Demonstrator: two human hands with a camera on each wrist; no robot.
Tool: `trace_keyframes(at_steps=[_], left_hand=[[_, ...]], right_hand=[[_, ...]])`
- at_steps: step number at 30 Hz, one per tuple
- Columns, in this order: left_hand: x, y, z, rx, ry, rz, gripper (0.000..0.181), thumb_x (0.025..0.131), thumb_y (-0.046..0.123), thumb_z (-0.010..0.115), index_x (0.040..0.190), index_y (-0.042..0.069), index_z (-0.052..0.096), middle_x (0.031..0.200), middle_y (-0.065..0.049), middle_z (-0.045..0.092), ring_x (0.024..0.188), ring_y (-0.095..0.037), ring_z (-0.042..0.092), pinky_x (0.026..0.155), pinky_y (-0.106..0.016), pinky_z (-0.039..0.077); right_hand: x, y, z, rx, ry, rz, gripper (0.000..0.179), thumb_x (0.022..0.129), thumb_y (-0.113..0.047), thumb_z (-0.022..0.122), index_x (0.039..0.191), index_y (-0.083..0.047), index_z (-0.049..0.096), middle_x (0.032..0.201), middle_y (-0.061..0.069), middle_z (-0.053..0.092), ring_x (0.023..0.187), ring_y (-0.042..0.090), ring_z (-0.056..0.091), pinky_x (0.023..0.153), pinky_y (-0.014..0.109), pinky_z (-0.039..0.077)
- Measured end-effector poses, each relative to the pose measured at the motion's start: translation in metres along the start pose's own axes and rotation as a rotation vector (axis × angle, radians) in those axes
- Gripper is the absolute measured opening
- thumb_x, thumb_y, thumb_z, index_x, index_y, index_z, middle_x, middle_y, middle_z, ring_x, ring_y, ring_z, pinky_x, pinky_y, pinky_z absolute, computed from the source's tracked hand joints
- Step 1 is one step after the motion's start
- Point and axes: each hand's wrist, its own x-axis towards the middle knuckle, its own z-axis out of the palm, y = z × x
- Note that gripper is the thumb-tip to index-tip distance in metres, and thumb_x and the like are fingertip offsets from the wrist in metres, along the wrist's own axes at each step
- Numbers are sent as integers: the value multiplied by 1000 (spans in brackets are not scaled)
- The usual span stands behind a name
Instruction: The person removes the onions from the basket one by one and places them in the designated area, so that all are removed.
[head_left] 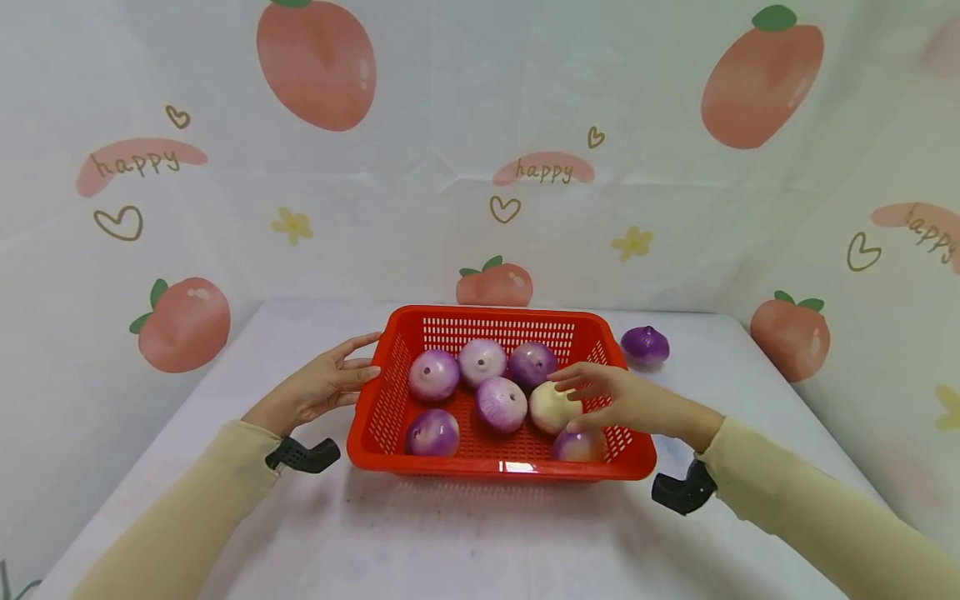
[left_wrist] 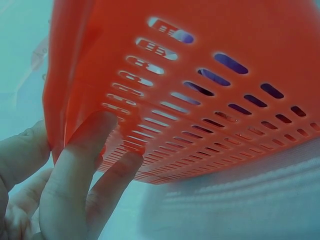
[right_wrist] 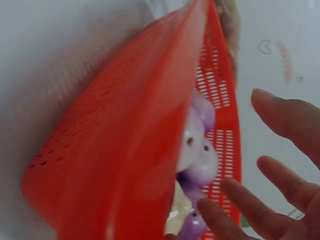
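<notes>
In the head view a red plastic basket (head_left: 480, 468) with slotted walls stands on the white table. My left hand (head_left: 324, 385) holds its left rim; the left wrist view shows fingertips (left_wrist: 107, 120) against the outer wall under the rim. Over the basket's right side is my right hand (head_left: 611, 396), its fingers spread and nothing held between them. Below those fingers lie a pale cream onion (head_left: 551, 408) and a purple-white onion (head_left: 577, 447), partly covered by the hand. Several more purple onions (head_left: 502, 405) lie in the basket, with a dark purple one (head_left: 532, 364) near the back.
Outside the basket, beyond its right rim, a deep purple onion (head_left: 645, 346) rests on the table (head_left: 480, 550). A white printed cloth backdrop (head_left: 420, 233) rises behind the table and along both sides. Each wrist carries a small black camera mount (head_left: 303, 456).
</notes>
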Motion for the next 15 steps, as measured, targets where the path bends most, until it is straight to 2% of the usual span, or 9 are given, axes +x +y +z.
trace_keyframes(at_steps=[5,11,15], left_hand=[[0,1,0,7,1,0,76,96,17,60,156,23,15,141,-19,46,97,-17,70,85,-36,57],[0,1,0,5,1,-2,76,96,16,60,156,23,14,143,-18,45,96,-17,70,85,-35,57],[0,1,0,-6,1,-5,76,96,16,60,156,23,15,140,-16,48,96,-17,70,84,-35,57]], right_hand=[[4,-1,5,-22,-100,61,55,82,-21,76,132,-11,55,130,13,57,121,35,54,93,45,54],[9,-6,8,-105,-157,112,50,78,-14,78,126,-15,62,124,8,62,119,31,54,86,37,57],[11,-7,10,-179,-192,153,52,75,-6,77,123,-20,65,121,0,64,119,24,52,92,41,54]])
